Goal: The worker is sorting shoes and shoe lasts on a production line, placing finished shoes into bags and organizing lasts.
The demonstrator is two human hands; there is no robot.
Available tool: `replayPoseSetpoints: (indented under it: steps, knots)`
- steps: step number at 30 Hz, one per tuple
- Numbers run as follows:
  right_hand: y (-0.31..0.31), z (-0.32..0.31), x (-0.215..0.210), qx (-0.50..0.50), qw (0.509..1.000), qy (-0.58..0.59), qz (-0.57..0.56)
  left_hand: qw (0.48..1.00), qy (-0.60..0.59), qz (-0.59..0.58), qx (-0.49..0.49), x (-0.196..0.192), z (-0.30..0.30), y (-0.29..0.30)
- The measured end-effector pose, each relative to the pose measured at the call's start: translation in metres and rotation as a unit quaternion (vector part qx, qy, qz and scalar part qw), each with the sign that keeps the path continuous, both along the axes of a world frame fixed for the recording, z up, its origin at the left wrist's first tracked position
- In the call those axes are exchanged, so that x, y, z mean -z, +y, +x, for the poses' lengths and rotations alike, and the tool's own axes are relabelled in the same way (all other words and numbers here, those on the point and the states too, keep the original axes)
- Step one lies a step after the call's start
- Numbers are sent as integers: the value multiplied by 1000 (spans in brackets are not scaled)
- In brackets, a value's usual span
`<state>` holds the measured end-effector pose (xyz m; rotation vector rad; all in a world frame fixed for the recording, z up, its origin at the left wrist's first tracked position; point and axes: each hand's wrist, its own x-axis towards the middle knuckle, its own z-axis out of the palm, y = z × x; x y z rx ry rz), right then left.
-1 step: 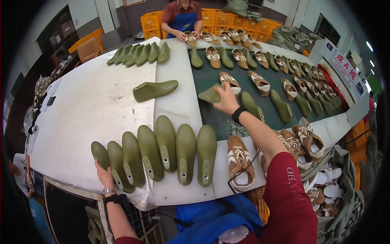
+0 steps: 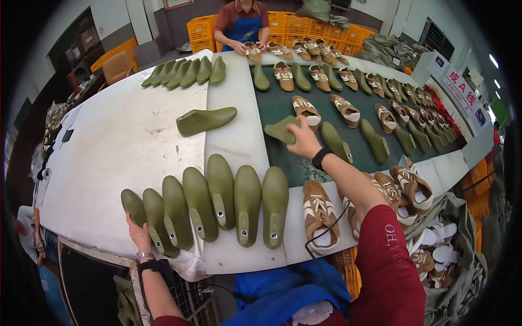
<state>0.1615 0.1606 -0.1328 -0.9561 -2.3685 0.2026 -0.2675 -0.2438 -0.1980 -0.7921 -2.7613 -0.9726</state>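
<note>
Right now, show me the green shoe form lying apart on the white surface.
The lone form crosswise between the far row and near row, toe pointing right; the others there sit side by side.

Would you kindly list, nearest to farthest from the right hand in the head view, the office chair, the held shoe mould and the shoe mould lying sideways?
1. Held shoe mould: in the right hand.
2. Sideways shoe mould: left of that hand, on the white tabletop.
3. Office chair: far left, beyond the tabletop.
</note>
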Motion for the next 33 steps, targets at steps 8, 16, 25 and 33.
replayPoseSetpoints:
  steps: [8,16,25,33]
  knots:
    - [-4,21,35,-5,951,-244,-190,1000,10,0,15,2,-3,-1]
    - [-5,-12,45,18,966,-202,-162,1000,21,2,10,6,-6,-2]
    - [-37,21,1,-2,952,-254,-172,999,-19,-4,35,5,-9,2]
    - [-165,112,-115,-265,921,-166,-232,988,7,137,73,-25,24,-16]
